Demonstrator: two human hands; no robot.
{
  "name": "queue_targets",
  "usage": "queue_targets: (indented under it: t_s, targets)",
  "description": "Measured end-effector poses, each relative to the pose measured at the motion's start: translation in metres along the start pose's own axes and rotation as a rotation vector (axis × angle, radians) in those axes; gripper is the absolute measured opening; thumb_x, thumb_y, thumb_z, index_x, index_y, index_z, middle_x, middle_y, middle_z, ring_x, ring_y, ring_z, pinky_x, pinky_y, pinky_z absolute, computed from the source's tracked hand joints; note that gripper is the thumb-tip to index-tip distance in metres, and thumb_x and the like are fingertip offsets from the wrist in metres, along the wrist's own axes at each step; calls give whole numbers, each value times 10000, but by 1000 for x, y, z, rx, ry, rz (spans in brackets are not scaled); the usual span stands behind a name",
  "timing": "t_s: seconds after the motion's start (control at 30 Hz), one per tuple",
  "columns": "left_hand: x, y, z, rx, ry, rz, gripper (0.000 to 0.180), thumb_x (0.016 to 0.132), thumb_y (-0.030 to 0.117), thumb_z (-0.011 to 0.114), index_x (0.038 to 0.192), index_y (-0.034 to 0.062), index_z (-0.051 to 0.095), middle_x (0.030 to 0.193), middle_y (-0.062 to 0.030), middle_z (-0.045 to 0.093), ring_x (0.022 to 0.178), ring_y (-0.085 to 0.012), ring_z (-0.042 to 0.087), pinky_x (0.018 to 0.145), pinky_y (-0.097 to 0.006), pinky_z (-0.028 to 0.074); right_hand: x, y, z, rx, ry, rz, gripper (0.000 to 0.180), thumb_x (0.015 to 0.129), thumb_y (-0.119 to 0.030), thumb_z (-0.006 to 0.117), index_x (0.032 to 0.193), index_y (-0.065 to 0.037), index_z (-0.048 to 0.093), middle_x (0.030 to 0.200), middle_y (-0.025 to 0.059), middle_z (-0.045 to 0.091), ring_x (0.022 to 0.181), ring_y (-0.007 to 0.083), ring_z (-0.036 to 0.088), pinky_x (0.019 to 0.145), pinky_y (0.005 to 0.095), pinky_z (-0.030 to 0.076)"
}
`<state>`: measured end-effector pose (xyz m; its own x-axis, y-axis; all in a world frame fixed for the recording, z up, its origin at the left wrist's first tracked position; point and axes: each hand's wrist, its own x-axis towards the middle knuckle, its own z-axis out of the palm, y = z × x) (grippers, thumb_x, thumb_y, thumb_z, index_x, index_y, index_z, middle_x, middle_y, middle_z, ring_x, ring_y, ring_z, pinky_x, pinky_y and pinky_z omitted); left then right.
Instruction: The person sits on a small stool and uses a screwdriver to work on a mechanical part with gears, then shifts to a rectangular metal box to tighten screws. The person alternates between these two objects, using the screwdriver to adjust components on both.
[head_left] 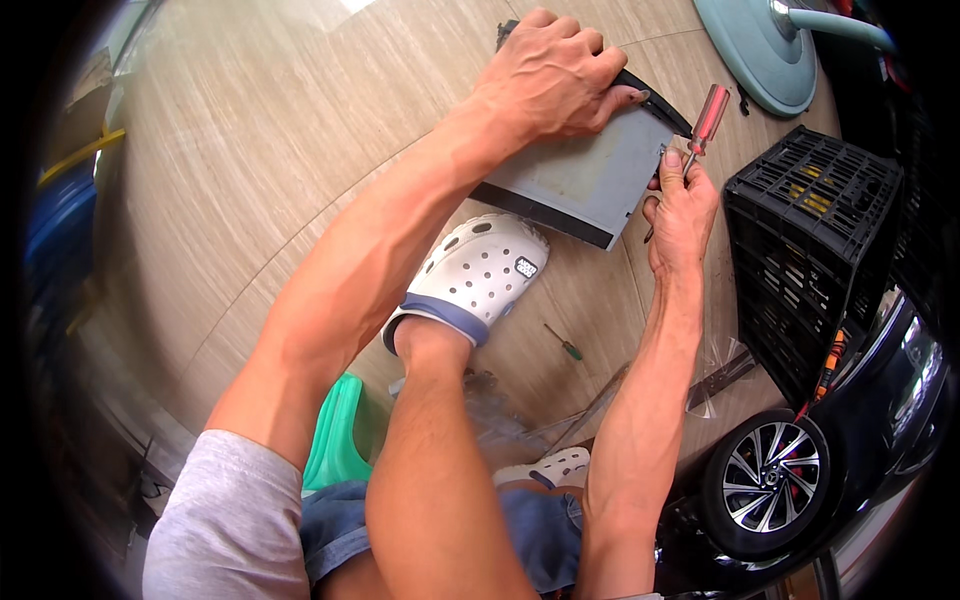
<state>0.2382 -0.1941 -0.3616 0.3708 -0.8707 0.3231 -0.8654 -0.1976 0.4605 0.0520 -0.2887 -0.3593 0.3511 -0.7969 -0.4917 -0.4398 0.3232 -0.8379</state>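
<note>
A flat grey metal case [585, 175] with a black front strip, perhaps a disc drive or player, is held tilted above the floor, past my white clog. My left hand [550, 80] is closed over its black far edge, thumb pressing near the top face. At the case's right side, my right hand [682, 215] is closed around a screwdriver [711, 115] with a red handle pointing up and away. Its shaft runs down through the fingers. The right thumb and fingers also touch the case's right edge; what they pinch there is too small to make out.
A small green-handled screwdriver [571, 350] lies on the wood-look floor. To the right are a black plastic crate [810, 200] and a black car-shaped body with a wheel [770, 475]. A pale blue round base [765, 50] stands far right; a green plastic stool [335, 440] is near my leg.
</note>
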Motion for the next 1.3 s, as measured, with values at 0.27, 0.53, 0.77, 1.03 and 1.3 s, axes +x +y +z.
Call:
queue_targets:
  t_s: [0.27,0.53,0.77,1.03,1.3]
  targets:
    - [1,-1,-2,-39,-1,15,358,935,354,585,856,7,630,834,-170,637,838,-314,607,823,-411,433,3,4,4,-141,65,-84,255,992,-248,605,900,-12,572,731,21,497,511,52,375,424,218,279]
    - [-1,0,-8,-30,10,55,293,931,316,591,917,26,632,857,-149,640,887,-305,612,871,-426,434,3,8,12,-194,167,-157,253,978,-239,629,875,-11,590,680,10,506,469,58,393,409,226,289]
    - [-4,3,-1,-21,48,113,224,914,253,604,1015,54,626,929,-125,632,955,-287,605,912,-446,426,1,3,10,-193,165,-135,223,945,-175,656,939,48,649,715,14,575,644,89,500,596,261,412]
    - [-7,10,5,44,76,121,199,903,192,571,1052,68,614,961,-118,623,981,-282,593,921,-449,420,4,16,11,-296,279,-304,286,945,-278,680,873,-5,634,652,-5,526,547,49,441,435,218,299]
    - [-23,10,25,218,301,181,290,788,300,696,1044,163,701,1096,-68,659,1098,-243,590,1021,-471,367,-6,5,19,52,194,-128,287,981,-284,624,952,1,630,786,4,562,589,58,451,434,196,304]
